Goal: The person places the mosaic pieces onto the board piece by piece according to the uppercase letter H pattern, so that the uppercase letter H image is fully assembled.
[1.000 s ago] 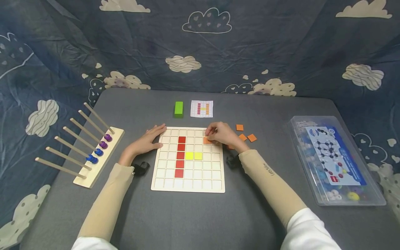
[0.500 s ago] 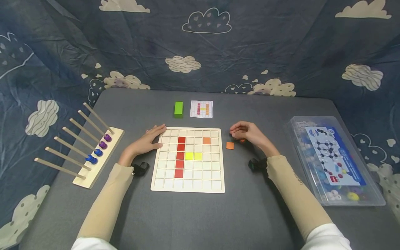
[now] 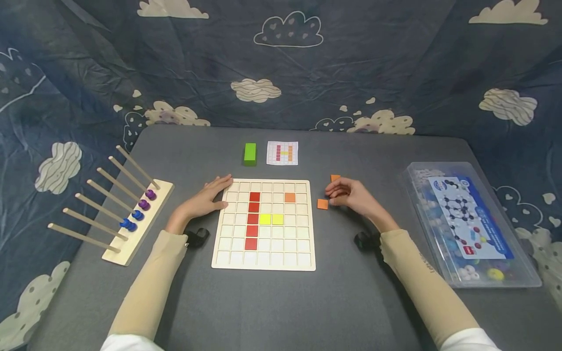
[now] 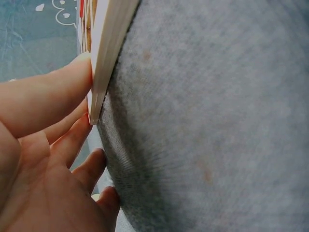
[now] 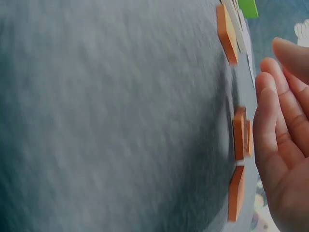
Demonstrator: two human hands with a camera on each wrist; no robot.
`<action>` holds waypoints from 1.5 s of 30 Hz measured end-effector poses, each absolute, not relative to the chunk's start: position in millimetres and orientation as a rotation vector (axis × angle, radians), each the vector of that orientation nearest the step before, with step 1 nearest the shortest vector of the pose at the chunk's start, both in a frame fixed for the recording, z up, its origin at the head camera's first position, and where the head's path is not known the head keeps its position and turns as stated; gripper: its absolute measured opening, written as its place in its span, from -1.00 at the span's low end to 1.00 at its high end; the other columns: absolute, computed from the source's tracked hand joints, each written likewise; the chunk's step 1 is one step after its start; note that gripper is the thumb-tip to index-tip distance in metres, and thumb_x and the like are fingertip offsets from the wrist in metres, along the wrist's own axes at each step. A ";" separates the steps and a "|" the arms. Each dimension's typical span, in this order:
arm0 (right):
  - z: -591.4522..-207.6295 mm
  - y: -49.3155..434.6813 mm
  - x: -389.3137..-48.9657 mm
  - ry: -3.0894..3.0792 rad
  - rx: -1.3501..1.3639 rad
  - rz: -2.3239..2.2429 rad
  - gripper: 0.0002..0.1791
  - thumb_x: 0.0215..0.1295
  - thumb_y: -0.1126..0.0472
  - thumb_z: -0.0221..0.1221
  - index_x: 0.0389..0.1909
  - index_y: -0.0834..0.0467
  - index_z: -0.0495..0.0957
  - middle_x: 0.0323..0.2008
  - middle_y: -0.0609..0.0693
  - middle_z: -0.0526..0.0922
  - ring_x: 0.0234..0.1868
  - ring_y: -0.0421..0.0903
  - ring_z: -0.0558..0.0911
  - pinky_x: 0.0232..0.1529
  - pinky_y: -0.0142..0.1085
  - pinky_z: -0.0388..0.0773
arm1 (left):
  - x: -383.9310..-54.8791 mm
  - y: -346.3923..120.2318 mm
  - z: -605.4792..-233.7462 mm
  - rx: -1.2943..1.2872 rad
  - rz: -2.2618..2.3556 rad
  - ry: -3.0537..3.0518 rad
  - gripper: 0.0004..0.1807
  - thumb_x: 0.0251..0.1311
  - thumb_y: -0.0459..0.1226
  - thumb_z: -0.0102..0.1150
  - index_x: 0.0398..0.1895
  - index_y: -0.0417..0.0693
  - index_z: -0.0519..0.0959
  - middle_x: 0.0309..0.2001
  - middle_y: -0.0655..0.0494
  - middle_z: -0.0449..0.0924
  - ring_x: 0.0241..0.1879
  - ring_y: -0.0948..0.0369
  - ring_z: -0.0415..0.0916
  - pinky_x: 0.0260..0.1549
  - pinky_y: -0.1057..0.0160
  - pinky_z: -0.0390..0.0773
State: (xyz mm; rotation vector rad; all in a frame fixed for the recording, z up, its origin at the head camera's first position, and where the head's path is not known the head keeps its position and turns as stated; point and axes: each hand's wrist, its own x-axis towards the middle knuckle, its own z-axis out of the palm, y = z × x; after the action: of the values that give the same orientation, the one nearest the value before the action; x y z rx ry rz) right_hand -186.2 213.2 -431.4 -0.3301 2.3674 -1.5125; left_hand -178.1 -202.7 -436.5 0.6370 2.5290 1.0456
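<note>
A pale wooden grid board (image 3: 281, 257) lies in front of me with a column of several red tiles (image 3: 252, 218), two yellow tiles (image 3: 271, 219) and one orange tile (image 3: 290, 197). My left hand (image 3: 201, 201) rests at its upper left side; in the left wrist view, the thumb (image 4: 67, 89) touches the board's edge. Over loose orange tiles right of the board hovers my right hand (image 3: 356, 196), nothing in its fingers. One orange tile (image 3: 322, 204) lies left of it, another (image 3: 335, 178) beyond. Several orange tiles (image 5: 239, 133) show beneath it in the right wrist view.
Behind the board lie a green block (image 3: 250, 154) and a small card (image 3: 282, 153) printed with a coloured H pattern. A wooden peg stand (image 3: 149, 214) with blue and purple beads stands at the left. A clear plastic box (image 3: 474, 273) sits at the right.
My right hand has let go of the orange tile on the board and moved right, over the loose orange tiles. The left hand has stayed at the board.
</note>
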 end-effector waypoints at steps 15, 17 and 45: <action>-435.0 187.1 -179.9 2.698 -0.430 -1.087 -0.66 -0.10 0.58 0.30 -0.25 0.25 0.61 -0.33 0.06 0.61 -0.29 -0.03 0.54 -0.26 -0.22 0.47 | -178.4 -203.1 -436.6 0.646 1.058 2.520 -0.26 0.29 -0.37 0.09 0.44 -0.43 -0.01 0.46 -0.32 -0.15 0.43 -0.23 -0.41 0.30 -0.21 -0.45; -434.6 186.5 -179.6 2.699 -0.425 -1.078 -0.67 -0.11 0.59 0.30 -0.27 0.25 0.61 -0.35 0.05 0.60 -0.31 -0.04 0.53 -0.28 -0.23 0.47 | -178.7 -203.0 -436.9 0.646 1.052 2.523 -0.26 0.29 -0.37 0.09 0.44 -0.42 -0.01 0.46 -0.32 -0.15 0.43 -0.23 -0.41 0.30 -0.21 -0.44; -422.0 136.4 -187.9 2.431 -0.534 -1.292 -0.88 0.08 0.39 0.36 -0.34 0.25 0.64 -0.44 -0.01 0.61 -0.49 -0.12 0.50 -0.46 -0.35 0.43 | -180.2 -203.3 -440.2 0.649 1.025 2.541 -0.25 0.30 -0.33 0.10 0.44 -0.41 -0.01 0.46 -0.31 -0.14 0.43 -0.23 -0.39 0.30 -0.23 -0.42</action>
State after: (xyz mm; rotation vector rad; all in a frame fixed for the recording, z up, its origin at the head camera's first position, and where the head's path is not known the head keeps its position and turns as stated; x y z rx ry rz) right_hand -187.9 136.4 -422.0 -0.5341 2.4309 -1.2922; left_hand -180.2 -203.3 -440.2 0.6486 2.5412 1.0251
